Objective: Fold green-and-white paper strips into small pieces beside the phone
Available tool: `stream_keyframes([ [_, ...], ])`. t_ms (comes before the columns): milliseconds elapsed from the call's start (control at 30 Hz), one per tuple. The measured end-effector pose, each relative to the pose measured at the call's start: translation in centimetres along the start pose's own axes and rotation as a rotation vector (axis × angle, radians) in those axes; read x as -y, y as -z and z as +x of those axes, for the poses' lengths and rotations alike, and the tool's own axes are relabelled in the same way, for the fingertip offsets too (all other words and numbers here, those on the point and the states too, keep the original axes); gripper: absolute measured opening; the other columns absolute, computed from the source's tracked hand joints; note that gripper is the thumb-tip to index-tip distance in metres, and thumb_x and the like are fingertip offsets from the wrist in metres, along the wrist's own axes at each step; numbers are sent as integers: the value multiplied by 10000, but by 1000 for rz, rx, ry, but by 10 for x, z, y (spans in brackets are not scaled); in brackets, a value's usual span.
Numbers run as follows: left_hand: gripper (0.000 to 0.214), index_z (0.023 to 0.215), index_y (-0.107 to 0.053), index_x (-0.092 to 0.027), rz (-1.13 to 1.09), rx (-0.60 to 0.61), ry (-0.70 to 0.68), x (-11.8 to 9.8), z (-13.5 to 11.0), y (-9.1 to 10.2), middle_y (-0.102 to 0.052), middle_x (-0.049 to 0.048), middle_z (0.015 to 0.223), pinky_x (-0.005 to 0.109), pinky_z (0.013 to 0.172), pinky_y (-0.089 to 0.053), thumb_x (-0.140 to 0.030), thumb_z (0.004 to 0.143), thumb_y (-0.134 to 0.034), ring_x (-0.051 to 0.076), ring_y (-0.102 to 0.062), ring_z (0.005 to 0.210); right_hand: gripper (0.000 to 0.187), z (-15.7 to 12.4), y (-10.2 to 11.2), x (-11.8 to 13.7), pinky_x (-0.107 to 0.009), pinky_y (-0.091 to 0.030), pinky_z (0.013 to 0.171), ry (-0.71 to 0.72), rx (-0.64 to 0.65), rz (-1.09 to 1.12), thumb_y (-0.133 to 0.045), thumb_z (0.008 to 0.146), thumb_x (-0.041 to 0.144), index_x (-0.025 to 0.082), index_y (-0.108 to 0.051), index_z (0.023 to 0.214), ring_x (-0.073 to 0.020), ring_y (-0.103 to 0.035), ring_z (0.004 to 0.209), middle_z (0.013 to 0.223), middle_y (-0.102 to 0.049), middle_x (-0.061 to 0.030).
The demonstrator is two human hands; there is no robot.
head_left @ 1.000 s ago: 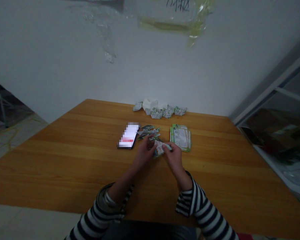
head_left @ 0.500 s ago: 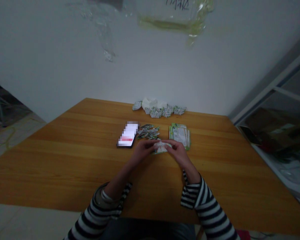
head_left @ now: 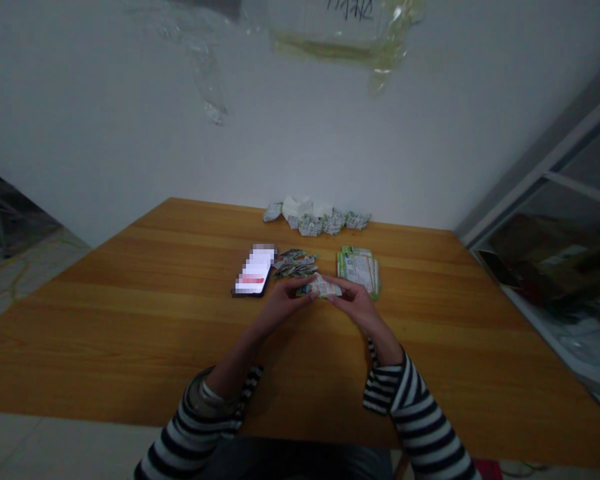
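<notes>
Between my two hands is a small printed sheet of paper point(head_left: 323, 287), white with green and blue patches, bent or folded. My left hand point(head_left: 283, 300) grips its left side with thumb and fingers. My right hand point(head_left: 354, 298) pinches its right side. Just beyond my left hand lies a loose pile of folded printed papers point(head_left: 296, 263). Past my right hand rests a stack of flat green-and-white printed sheets point(head_left: 359, 267). The fingertips cover parts of the sheet's edges.
A phone with a lit screen point(head_left: 255, 270) lies left of the folded pile. Along the wall, several bundles of folded paper point(head_left: 311, 225) and white crumpled tissue point(head_left: 297, 207) line the back of the wooden table point(head_left: 145, 320). Shelving point(head_left: 545, 267) stands on the right.
The sheet in my hands has been tilted and bent, so its coloured left part now shows. Both thumbs have shifted closer together under it. The piles and phone stay put.
</notes>
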State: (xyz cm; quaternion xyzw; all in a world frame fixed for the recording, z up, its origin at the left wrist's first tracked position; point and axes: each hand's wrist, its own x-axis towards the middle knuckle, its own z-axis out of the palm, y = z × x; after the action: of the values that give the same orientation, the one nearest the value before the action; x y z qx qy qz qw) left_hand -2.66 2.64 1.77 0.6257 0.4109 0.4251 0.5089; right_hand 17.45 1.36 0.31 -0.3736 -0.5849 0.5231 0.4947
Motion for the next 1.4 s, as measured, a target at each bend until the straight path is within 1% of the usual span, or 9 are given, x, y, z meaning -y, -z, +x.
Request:
stream_keyframes([
  [233, 466, 1162, -690, -150, -35, -34, 19, 3, 1, 0, -682, 91, 1218, 435, 1067, -420, -386, 762, -722, 276, -616, 1160, 420, -1, -9, 9, -411, -470, 989, 39, -18, -92, -699, 797, 429, 251, -692, 1177, -253, -610, 1140, 1238, -668, -79],
  [467, 458, 1184, -678, -163, -18, -25, -17, 7, 2, 0, -673, 85, 1237, 410, 1058, -425, -374, 778, -714, 266, -616, 1163, 426, 0, -5, -1, -376, -493, 933, 79, -26, -129, -717, 788, 383, 245, -678, 1190, -238, -623, 1092, 1219, -667, -89],
  [600, 382, 1093, -729, -160, 3, -66, -32, 12, 4, 1, -722, 75, 1142, 406, 991, -473, -405, 804, -676, 272, -660, 1076, 417, -1, -8, -6, -362, -510, 877, 98, -41, -235, -740, 766, 367, 244, -692, 1162, -233, -639, 1024, 1156, -689, -80],
  [733, 360, 1005, -766, -155, 27, -122, -15, 17, 7, 2, -762, 62, 1021, 390, 899, -514, -429, 789, -677, 279, -692, 978, 303, 1, -15, -14, -350, -527, 796, 89, -146, -269, -734, 759, 374, 228, -748, 1024, -231, -664, 913, 1019, -737, -77],
  [833, 347, 997, -771, -160, 20, -123, 15, 17, 7, 2, -765, 71, 1011, 366, 870, -520, -411, 768, -697, 270, -696, 947, 218, 3, -19, -20, -351, -532, 733, 37, -243, -216, -693, 782, 389, 220, -771, 896, -226, -680, 801, 920, -762, -73],
  [1033, 492, 1132, -715, -168, -16, 27, 44, 17, 4, 2, -754, 81, 1054, 318, 782, -523, -336, 675, -786, 233, -683, 861, 198, 5, -16, -25, -317, -511, 661, -4, -376, -190, -690, 757, 365, 197, -762, 833, -209, -669, 714, 806, -762, -54],
  [1200, 437, 1072, -738, -133, -72, -3, 87, 17, 2, 3, -757, 66, 890, 261, 615, -490, -435, 757, -699, 156, -621, 648, 188, 3, -17, -23, -333, -513, 728, 55, -304, -248, -656, 798, 351, 208, -757, 869, -221, -677, 801, 875, -761, -63],
  [1300, 421, 1017, -737, -130, -133, -45, 91, 17, 2, 3, -740, 82, 937, 258, 633, -495, -463, 765, -683, 170, -636, 707, 209, 3, -20, -20, -355, -516, 813, 67, -216, -201, -712, 760, 347, 222, -755, 922, -238, -683, 901, 964, -761, -61],
  [1400, 384, 990, -701, -149, -131, -73, 76, 18, 4, 2, -714, 57, 839, 236, 598, -477, -473, 786, -661, 161, -626, 681, 269, 3, -21, -16, -357, -530, 809, 45, -206, -149, -726, 745, 361, 225, -747, 976, -237, -687, 902, 996, -760, -53],
])
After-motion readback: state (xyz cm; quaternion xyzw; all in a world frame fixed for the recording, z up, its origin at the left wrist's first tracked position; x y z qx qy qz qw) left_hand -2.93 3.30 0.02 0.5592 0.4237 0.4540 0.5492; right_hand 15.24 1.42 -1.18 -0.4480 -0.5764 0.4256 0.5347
